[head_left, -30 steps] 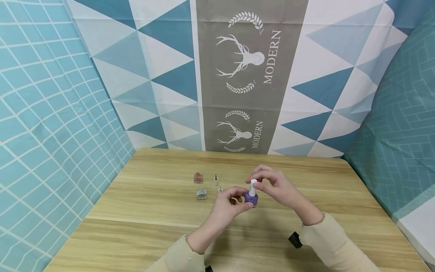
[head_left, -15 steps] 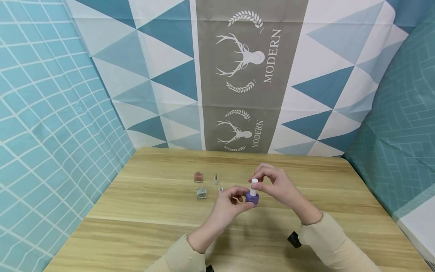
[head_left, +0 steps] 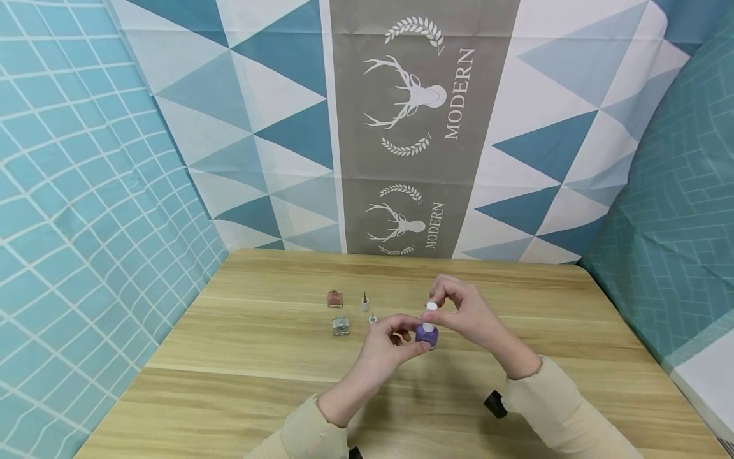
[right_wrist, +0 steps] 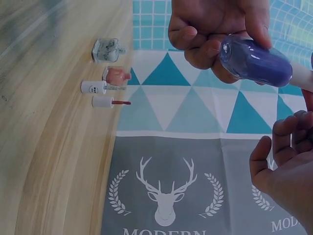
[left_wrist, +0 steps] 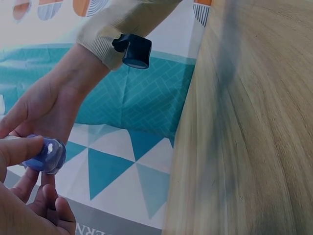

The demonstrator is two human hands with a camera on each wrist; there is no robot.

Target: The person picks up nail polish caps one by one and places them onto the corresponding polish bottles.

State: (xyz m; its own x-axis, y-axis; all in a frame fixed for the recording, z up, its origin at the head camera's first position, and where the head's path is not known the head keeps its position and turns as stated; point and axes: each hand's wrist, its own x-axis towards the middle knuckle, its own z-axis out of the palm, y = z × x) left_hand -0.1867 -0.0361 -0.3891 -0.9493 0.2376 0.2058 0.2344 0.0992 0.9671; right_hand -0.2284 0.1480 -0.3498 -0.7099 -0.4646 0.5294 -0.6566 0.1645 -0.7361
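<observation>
My left hand (head_left: 381, 350) pinches a purple nail polish bottle (head_left: 427, 337) between thumb and fingers, above the table. On the bottle sits a tall white cap (head_left: 431, 306), which the thumb and fingers of my right hand (head_left: 466, 313) grip from the side. The right wrist view shows the bottle's glass body (right_wrist: 254, 61) tilted sideways, with the white cap (right_wrist: 300, 76) at its neck. In the left wrist view, the left thumb lies across the bottle (left_wrist: 51, 156), and most of the cap is hidden.
Left of the hands stand an uncapped pink polish bottle (head_left: 335, 299) and an uncapped silvery one (head_left: 340, 326). Beside them, two white brush caps (head_left: 365, 304) stand brush up. Patterned cloth (head_left: 395, 127) hangs behind the wooden table (head_left: 241, 357).
The right fingers have turned around the cap and drawn in closer, now covering more of it. Bottle and hands have shifted very slightly right; the other bottles and caps stay put.
</observation>
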